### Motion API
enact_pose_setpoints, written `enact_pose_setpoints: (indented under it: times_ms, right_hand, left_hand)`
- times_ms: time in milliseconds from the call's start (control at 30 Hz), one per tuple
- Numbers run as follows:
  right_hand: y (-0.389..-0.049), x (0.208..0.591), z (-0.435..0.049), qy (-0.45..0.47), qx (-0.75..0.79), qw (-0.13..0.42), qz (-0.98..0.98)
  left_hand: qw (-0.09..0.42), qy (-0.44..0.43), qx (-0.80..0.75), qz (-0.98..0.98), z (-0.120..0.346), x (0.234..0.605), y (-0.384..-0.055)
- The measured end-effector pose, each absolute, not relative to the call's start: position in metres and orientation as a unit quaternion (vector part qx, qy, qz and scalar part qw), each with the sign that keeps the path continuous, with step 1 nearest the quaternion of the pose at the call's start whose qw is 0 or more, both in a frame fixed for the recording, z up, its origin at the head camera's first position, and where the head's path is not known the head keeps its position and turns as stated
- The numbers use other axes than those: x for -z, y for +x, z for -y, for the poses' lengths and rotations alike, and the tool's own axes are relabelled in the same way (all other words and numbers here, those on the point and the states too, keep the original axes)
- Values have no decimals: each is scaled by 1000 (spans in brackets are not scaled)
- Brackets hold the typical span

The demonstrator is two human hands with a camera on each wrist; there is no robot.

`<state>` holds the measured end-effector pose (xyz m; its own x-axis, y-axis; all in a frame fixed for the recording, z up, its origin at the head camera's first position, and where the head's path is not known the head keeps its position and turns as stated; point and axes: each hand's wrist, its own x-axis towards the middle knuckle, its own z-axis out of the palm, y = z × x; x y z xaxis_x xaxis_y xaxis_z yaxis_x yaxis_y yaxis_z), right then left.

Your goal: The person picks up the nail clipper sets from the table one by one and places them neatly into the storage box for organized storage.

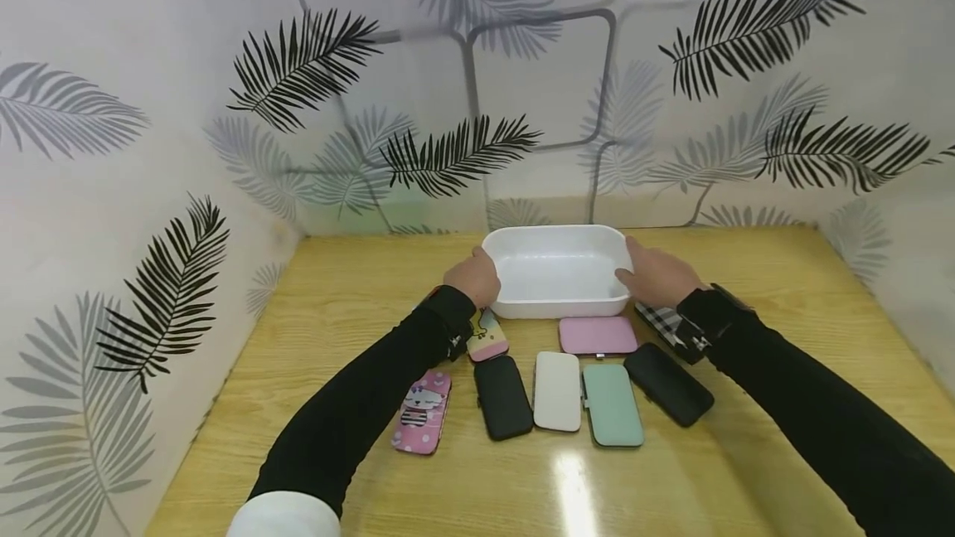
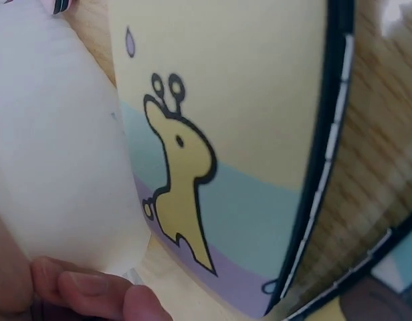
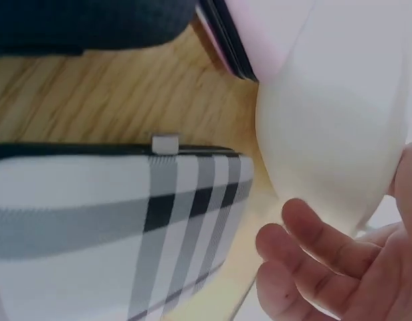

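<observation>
At 12 o'clock on the wood-grain table (image 1: pixel 358 297), left hand (image 1: pixel 474 277) and right hand (image 1: pixel 660 273) grip the white basin (image 1: pixel 559 309) at its 9 and 3 o'clock ends; matched, level handling should spare the pink clasp case (image 1: pixel 597 336) at 6 o'clock.

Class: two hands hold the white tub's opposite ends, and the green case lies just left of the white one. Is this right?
No: the green case lies just right of the white case, as the head view shows. The left hand and right hand hold opposite ends of the white tub.
</observation>
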<state>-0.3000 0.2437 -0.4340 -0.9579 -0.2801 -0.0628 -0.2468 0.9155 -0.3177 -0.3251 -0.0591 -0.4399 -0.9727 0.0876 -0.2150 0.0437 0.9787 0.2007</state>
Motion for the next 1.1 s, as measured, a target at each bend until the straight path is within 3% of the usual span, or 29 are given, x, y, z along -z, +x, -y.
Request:
enact_pose_setpoints:
  times_ms: [267,467,633,767,1100]
  right_hand:
    - [-274,422,-277,-169,171,25,-971]
    - [-257,424,-288,-254,157,104,-949]
    - [-252,426,-285,-267,157,183,-933]
    - [-248,425,-284,-265,110,209,-935]
    - [-244,433,-288,-270,50,154,-949]
  left_hand:
    - [105,37,-103,-988,53,436,-322]
    - [94,26,-95,-991,60,435,-323]
    - [94,18,-91,-991,62,438,-324]
    - [95,19,-98,-991,58,440,-322]
    - [79,16,-100,-992,55,436,-319]
